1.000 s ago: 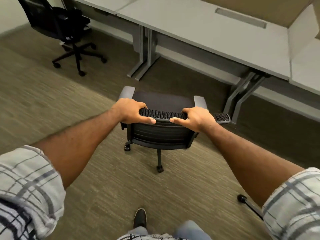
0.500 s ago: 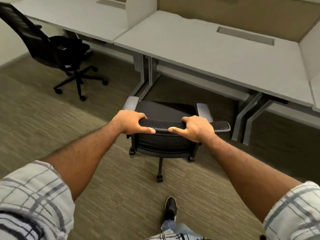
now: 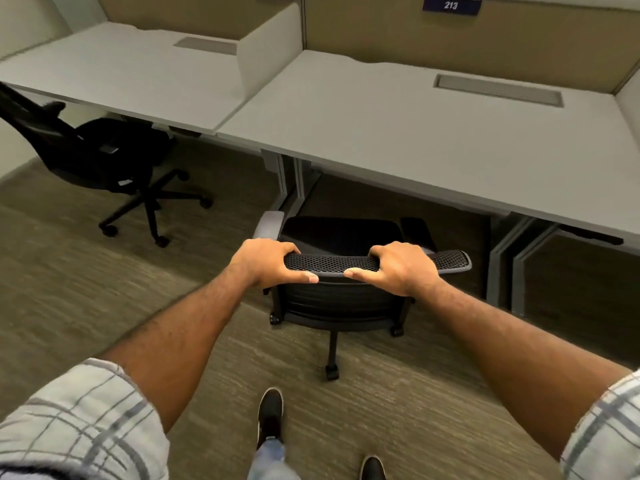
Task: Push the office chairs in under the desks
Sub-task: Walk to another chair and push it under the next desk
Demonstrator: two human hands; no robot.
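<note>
A black office chair (image 3: 343, 233) with grey armrests stands in front of the right-hand grey desk (image 3: 415, 133), its seat front at the desk's edge. My left hand (image 3: 266, 263) grips the left end of the mesh backrest top, fingers over it and thumb along the near side. My right hand (image 3: 398, 268) grips the same top edge further right. A second black office chair (image 3: 93, 150) stands at the left, turned sideways beside the left desk (image 3: 121, 74), its seat partly under the desktop.
Grey desk legs (image 3: 287, 178) stand just left of the held chair, and another pair of desk legs (image 3: 509, 258) to its right. A low divider panel (image 3: 263, 50) separates the desktops. My shoes (image 3: 270, 414) are on the carpet behind the chair's castor.
The held chair has rolled forward toward the right-hand desk, and I have stepped after it. Both hands keep the same grip on the backrest top.
</note>
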